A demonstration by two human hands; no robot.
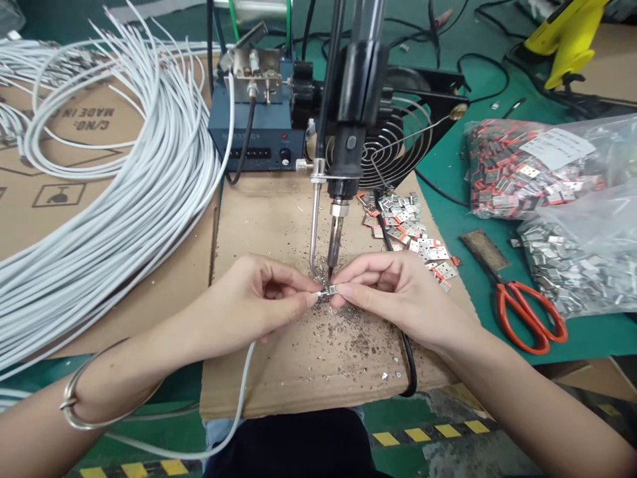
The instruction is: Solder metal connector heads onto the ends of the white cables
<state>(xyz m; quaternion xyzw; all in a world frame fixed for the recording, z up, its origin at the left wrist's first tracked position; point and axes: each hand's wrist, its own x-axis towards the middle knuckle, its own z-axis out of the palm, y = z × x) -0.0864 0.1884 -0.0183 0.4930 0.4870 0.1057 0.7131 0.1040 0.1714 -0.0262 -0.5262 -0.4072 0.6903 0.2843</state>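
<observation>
My left hand (259, 295) pinches the end of a white cable (243, 382), whose thin coloured wires show between my fingertips. Facing it, my right hand (398, 289) holds a small metal USB connector (333, 290) between thumb and fingers. The wires meet the connector, directly under the dark tip of an upright soldering iron (336, 239). Beside the iron, a thin bent metal feed tube (315, 226) ends just above the same spot. Parts of the connector are covered by my right fingertips.
Loose connectors (405, 219) lie behind my right hand on the cardboard (279, 385). Bags of metal parts (542, 172) and red-handled scissors (532, 315) are at the right. A white cable bundle (164, 172) spreads left. A blue control box (256, 136) and fan (393, 143) stand behind.
</observation>
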